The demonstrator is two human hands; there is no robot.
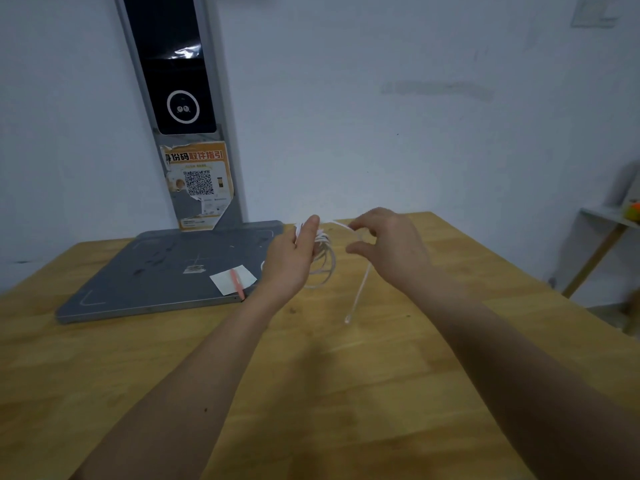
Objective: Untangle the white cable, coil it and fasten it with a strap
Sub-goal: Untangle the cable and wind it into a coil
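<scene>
My left hand (294, 258) is raised above the wooden table (346, 375) and grips a bundle of loops of the white cable (325, 261), which hang down beside its fingers. My right hand (388, 244) is just to the right, pinching the cable's free strand between thumb and fingertips. From that hand the strand drops down, and its plug end (347, 319) dangles just above the table. I see no strap.
A grey flat device base (156, 271) lies on the table's left, with a tall post and dark screen (173, 64) rising against the wall. A white paper slip (232, 278) and an orange pen (237, 282) rest on the base. A small shelf (606, 216) stands at far right.
</scene>
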